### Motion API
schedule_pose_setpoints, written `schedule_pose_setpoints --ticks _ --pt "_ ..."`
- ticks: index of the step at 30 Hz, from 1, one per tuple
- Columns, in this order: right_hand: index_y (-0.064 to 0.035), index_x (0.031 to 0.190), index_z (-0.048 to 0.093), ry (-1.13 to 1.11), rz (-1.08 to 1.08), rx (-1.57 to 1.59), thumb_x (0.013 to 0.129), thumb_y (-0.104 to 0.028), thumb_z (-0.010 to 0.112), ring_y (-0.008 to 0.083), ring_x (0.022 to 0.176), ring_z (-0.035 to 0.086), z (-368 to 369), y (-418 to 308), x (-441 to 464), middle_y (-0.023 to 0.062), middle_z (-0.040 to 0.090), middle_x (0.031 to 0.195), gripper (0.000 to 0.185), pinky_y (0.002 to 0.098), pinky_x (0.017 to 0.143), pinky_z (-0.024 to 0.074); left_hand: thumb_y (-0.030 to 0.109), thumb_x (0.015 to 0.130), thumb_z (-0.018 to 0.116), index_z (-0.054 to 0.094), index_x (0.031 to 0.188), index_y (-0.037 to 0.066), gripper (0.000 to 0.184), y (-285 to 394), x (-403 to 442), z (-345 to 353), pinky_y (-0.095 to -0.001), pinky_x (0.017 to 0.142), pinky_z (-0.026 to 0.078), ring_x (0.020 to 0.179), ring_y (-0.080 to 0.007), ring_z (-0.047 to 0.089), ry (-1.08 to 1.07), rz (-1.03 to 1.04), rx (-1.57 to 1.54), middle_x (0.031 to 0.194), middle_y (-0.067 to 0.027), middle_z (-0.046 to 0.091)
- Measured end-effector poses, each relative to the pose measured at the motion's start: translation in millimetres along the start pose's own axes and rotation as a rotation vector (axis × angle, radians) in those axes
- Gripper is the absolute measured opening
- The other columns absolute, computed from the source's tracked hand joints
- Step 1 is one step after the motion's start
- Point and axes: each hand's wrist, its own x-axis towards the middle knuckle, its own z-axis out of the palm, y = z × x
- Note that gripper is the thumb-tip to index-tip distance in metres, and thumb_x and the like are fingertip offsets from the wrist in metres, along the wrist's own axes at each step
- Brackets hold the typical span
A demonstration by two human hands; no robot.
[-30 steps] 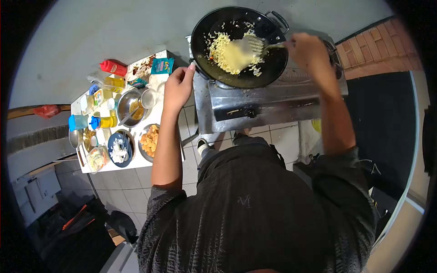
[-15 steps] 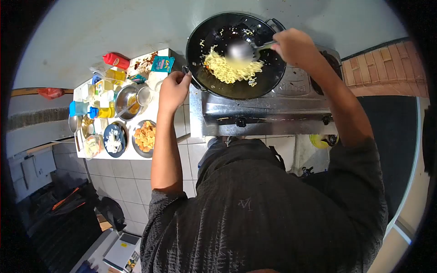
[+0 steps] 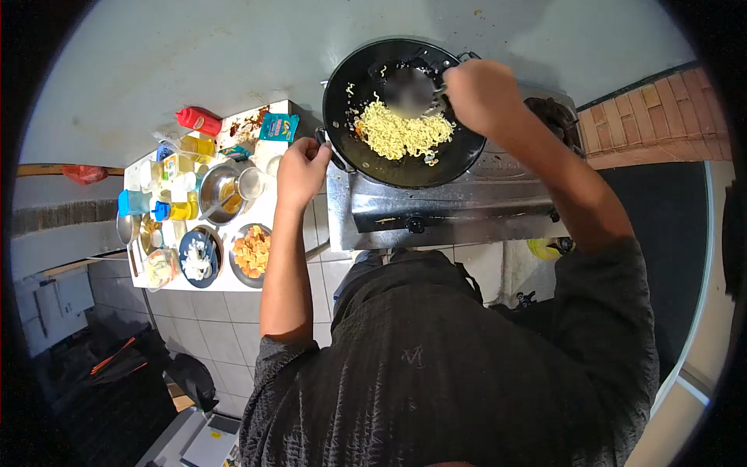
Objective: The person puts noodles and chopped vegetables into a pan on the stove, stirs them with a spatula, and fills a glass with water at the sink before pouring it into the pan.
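Observation:
A black wok (image 3: 373,167) stands on the metal stove (image 3: 467,204), with yellow noodles (image 3: 401,134) heaped in its middle and small bits stuck to its wall. My left hand (image 3: 303,167) is closed on the wok's left handle (image 3: 320,138). Over the wok's right rim, my right hand (image 3: 481,92) is closed round the handle of a spatula (image 3: 438,101). The spatula's head lies at the upper edge of the noodles, partly hidden by a blurred patch.
On a white side table (image 3: 222,284) at the left stand a plate of orange-brown pieces (image 3: 251,251), a dark plate of white pieces (image 3: 198,258), a metal bowl (image 3: 212,191), a red bottle (image 3: 198,121) and several jars. A second burner (image 3: 556,117) is at the stove's right.
The noodles, spread wider a second ago, now lie heaped together lower in the wok. My right hand has moved left with the spatula. My left hand stays on the handle.

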Motion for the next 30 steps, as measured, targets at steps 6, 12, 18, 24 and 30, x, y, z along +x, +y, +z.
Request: schedule_pose_setpoints --ticks 6,12,18,24,30 --pt "-0.0065 0.082 0.064 0.024 -0.016 -0.008 0.083 -0.016 0.057 0.0364 0.077 0.063 32.5 15.2 24.6 0.0152 0.065 0.079 0.012 0.0453 0.069 0.0507 0.028 0.082 0.064 0.065 0.087 -0.004 0.033 4.9 -0.1 -4.9 -0.0346 0.063 0.049 0.064 -0.0257 0.064 -0.004 0.011 0.027 0.071 -0.0154 0.066" --pt "-0.0069 0.091 0.059 -0.010 -0.227 0.138 0.089 -0.023 0.056 0.0345 0.085 0.062 14.6 41.1 39.6 0.0130 0.064 0.083 0.017 0.0465 0.071 0.0489 0.029 0.082 0.065 0.065 0.086 -0.004 0.034 -2.3 6.5 -3.9 -0.0340 0.062 0.049 0.065 -0.0244 0.065 0.029 0.044 0.024 0.071 -0.0154 0.066" --pt "-0.0071 0.099 0.062 0.368 -0.328 0.269 0.089 -0.026 0.059 0.0335 0.084 0.060 43.5 48.3 44.7 0.0128 0.062 0.080 0.022 0.0459 0.072 0.0466 0.029 0.086 0.064 0.064 0.086 -0.005 0.034 -1.2 5.9 -4.4 -0.0325 0.058 0.048 0.058 -0.0195 0.061 -0.011 0.041 -0.018 0.066 -0.0120 0.065" --pt "-0.0067 0.107 0.064 -0.034 -0.309 0.213 0.088 -0.025 0.061 0.0311 0.083 0.056 19.9 48.5 40.1 0.0109 0.060 0.080 0.026 0.0405 0.076 0.0463 0.028 0.088 0.064 0.062 0.081 -0.005 0.033 -3.8 6.9 -2.9 -0.0297 0.054 0.044 0.055 -0.0134 0.056 -0.041 0.021 -0.132 0.062 -0.0085 0.061" --pt "-0.0055 0.096 0.066 0.051 -0.393 0.367 0.087 -0.021 0.061 0.0331 0.087 0.059 19.9 44.5 20.0 0.0141 0.064 0.085 0.019 0.0429 0.076 0.0470 0.027 0.087 0.066 0.062 0.082 -0.005 0.033 -14.8 12.3 -1.2 -0.0295 0.055 0.043 0.057 -0.0130 0.055 -0.056 0.038 -0.148 0.062 -0.0088 0.061"
